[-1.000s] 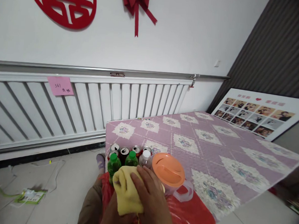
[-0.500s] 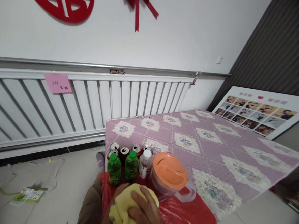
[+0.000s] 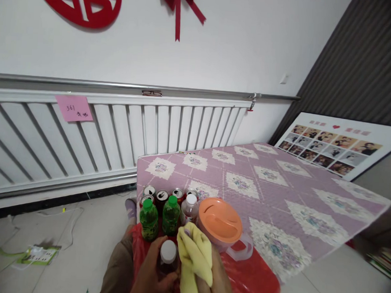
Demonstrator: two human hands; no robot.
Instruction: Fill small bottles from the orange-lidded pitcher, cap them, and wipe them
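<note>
Wrapped round a white-capped bottle (image 3: 168,252), my left hand (image 3: 151,274) keeps it upright at the near edge of the red plastic sheet (image 3: 255,274). My right hand (image 3: 218,282) grips a folded yellow cloth (image 3: 195,257) just right of the bottle. Beyond my hands stand two green-capped bottles (image 3: 149,221) and a clear bottle with a white cap (image 3: 190,210). Several opened drink cans (image 3: 162,196) stand behind them. To the right is a clear pitcher (image 3: 242,249) under an orange lid (image 3: 220,221). The lower part of the held bottle is mostly hidden by my fingers.
A purple flowered cover (image 3: 244,162) spreads beyond the bottles and to the right. Past it a white radiator (image 3: 170,127) runs along the wall, with glasses (image 3: 151,93) on top. A power strip (image 3: 39,255) with cables lies on the floor at left.
The yellow cloth has come off the top of the bottle and moved right in my right hand. The white cap now shows, with my left hand around the bottle.
</note>
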